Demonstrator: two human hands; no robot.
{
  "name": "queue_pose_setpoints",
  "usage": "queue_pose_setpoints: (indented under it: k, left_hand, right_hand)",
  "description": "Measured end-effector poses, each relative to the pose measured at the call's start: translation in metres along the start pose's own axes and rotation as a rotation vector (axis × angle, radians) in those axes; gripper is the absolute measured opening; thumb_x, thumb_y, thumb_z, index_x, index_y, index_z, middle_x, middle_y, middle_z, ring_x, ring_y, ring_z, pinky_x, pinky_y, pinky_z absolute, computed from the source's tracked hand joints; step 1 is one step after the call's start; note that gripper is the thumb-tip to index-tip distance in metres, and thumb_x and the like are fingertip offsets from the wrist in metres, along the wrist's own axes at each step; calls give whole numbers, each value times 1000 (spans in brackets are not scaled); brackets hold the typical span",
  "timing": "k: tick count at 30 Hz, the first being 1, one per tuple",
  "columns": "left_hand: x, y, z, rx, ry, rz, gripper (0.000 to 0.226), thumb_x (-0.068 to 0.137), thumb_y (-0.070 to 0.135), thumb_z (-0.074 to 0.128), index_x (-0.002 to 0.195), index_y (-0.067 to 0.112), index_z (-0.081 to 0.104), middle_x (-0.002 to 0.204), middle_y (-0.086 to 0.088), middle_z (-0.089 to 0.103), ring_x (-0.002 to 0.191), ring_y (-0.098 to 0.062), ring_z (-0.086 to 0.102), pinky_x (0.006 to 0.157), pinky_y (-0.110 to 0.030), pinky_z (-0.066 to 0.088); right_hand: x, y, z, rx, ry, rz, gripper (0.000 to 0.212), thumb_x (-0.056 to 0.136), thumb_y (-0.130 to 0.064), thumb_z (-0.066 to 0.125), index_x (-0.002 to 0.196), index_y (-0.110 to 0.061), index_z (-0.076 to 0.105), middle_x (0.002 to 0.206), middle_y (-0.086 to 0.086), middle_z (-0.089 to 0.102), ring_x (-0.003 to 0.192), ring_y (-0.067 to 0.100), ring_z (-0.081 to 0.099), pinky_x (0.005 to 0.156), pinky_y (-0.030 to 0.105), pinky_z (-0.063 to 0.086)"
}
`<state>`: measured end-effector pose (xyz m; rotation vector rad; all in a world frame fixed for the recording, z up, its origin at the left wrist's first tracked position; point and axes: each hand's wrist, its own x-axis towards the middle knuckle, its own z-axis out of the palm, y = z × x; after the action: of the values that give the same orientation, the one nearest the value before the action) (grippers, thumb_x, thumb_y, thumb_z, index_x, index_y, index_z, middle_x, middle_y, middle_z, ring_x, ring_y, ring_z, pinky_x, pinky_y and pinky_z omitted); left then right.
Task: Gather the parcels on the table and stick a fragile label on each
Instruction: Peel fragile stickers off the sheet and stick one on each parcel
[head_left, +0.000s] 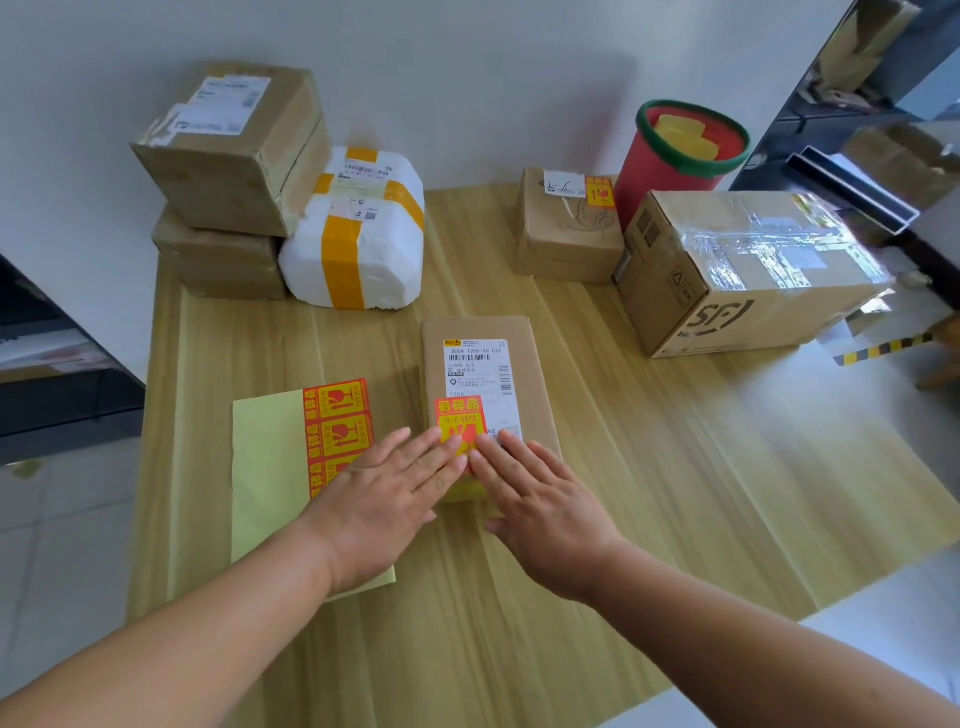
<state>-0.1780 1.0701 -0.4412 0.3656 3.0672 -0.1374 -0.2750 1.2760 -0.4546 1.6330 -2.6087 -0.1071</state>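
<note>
Cardboard flat parcel (488, 384) dead centre of frame, long axis running away from the body toward the top of frame. Red-and-yellow fragile label (460, 421) on its near end, overlapping the white shipping label (478, 369). Both hands flat, fingers straight, gripping nothing: left hand (387, 499) from lower left, fingertips pressing the label's lower left; right hand (540, 509) from lower right, fingertips at its lower right edge. Equally near, meeting over the label. Just left of the parcel, sticker sheet (291, 467), partly under the left hand. Probably smoothing the label down. Likely next: white taped parcel (358, 234), upper left, no fragile label visible, nearer the left hand.
</note>
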Motion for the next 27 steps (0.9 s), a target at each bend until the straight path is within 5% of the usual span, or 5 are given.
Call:
queue_pose_setpoints:
  k: [7,14,19,23,27]
  left_hand:
    - [-7,-3,-2,-67,-27,-22,54,89,32,33,140,16,44,142,-6,48,130,-23,48,111,-37,15]
    - [3,1,-18,-201,12,-154,65,88,52,37,137,11,48,143,-10,47,123,-21,55,107,-31,36]
    - [28,6,-29,-231,-153,-230,80,96,54,35,151,16,-10,156,-4,-20,146,-21,-14,113,-33,-11]
    - [49,4,-25,-170,-162,-253,69,102,40,30,151,13,-10,158,-9,-17,146,-27,-16,117,-40,-8]
    - [70,-8,-21,-105,-164,-271,63,103,31,25,150,13,-14,158,-11,-18,146,-27,-16,117,-41,-7]
  right_hand:
    - [-11,6,-1,-5,-23,12,64,91,-46,36,145,-12,41,153,6,35,143,24,27,112,39,21]
    - [-6,7,-11,11,25,202,65,85,-44,47,139,-8,46,147,11,43,135,28,41,108,39,29]
    - [11,16,-6,14,-58,306,85,61,-41,83,133,-7,55,140,11,52,128,28,51,99,42,42]
    - [23,29,-2,18,-36,301,75,69,-33,79,134,-6,54,139,11,53,128,29,51,100,43,42]
    - [45,55,0,-18,-21,251,57,83,-29,50,136,-8,51,140,10,52,127,29,51,103,40,36]
